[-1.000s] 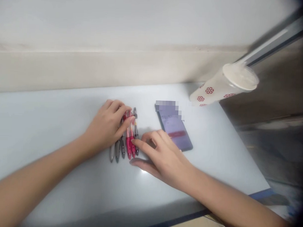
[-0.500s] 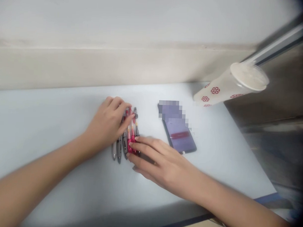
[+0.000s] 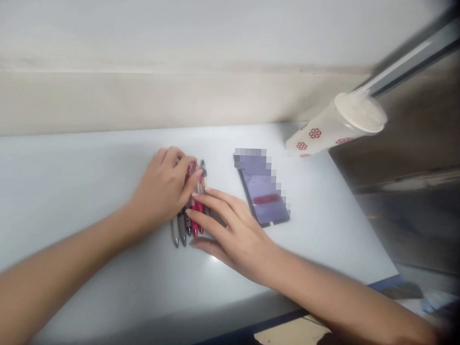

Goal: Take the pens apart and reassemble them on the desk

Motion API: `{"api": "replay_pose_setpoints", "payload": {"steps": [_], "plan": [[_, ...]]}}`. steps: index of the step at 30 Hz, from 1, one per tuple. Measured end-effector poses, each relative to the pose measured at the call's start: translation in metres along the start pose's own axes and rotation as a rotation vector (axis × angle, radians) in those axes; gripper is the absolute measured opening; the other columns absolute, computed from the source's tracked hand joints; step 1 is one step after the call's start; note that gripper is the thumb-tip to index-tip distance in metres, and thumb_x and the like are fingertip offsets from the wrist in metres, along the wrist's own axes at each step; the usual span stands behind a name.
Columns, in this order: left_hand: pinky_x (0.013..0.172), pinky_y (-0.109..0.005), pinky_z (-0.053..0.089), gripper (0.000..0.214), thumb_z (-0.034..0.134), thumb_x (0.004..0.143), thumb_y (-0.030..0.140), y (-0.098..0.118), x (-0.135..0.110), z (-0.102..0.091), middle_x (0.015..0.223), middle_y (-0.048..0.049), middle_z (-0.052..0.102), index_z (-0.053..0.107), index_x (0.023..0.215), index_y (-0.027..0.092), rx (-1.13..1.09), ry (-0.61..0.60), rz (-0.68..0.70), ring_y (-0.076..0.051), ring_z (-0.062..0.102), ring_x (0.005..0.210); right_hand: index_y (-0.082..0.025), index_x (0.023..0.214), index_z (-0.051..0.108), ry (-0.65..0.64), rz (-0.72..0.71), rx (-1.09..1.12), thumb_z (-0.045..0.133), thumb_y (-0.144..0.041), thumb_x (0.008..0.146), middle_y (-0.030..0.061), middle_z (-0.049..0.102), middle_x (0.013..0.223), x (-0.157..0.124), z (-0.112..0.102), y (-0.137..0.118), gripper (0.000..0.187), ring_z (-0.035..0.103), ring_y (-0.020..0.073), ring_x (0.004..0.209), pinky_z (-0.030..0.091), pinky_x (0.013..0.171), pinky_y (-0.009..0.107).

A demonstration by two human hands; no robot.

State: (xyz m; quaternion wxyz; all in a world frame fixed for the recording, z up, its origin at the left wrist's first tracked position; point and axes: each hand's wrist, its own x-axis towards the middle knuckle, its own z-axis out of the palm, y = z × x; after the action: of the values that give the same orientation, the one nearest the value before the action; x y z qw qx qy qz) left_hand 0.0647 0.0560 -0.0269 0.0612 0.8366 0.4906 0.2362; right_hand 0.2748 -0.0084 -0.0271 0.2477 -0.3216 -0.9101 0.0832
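Observation:
Several pens, grey and red ones, lie side by side in a bunch on the white table. My left hand rests on the upper part of the bunch, fingers curled over the pens from the left. My right hand lies flat against the bunch from the right, fingers stretched out and touching the red pens. The pens' lower ends stick out below my left hand.
A dark phone with a lit screen lies just right of my right hand. A white paper cup with red flower marks stands at the table's far right corner. The wall runs along the back; the table edge drops off at right and front.
My right hand has slid up and left, its fingers now laid over the right side of the pen bunch. My left hand stays on the pens.

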Motion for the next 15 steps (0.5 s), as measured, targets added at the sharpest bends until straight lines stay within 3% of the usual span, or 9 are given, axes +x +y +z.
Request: {"api": "replay_pose_setpoints", "payload": {"steps": [9, 15], "plan": [[0.099, -0.051, 0.047, 0.025, 0.049, 0.105, 0.035, 0.0007, -0.0019, 0.0043, 0.110, -0.0145, 0.058, 0.062, 0.117, 0.017, 0.013, 0.043, -0.034, -0.033, 0.053, 0.107, -0.013, 0.137, 0.064, 0.009, 0.066, 0.008, 0.068, -0.040, 0.101, 0.0202, 0.065, 0.139, 0.0020, 0.0003, 0.0006, 0.046, 0.057, 0.0328, 0.136, 0.051, 0.112, 0.052], [0.098, -0.051, 0.045, 0.022, 0.045, 0.107, 0.033, 0.0025, -0.0018, 0.0037, 0.104, -0.0131, 0.060, 0.061, 0.106, 0.018, 0.005, 0.014, -0.032, -0.031, 0.051, 0.102, -0.010, 0.138, 0.062, -0.003, 0.035, 0.030, 0.071, -0.044, 0.099, 0.0208, 0.065, 0.139, 0.0019, -0.0001, -0.0006, 0.052, 0.056, 0.0332, 0.135, 0.050, 0.113, 0.051]]}}
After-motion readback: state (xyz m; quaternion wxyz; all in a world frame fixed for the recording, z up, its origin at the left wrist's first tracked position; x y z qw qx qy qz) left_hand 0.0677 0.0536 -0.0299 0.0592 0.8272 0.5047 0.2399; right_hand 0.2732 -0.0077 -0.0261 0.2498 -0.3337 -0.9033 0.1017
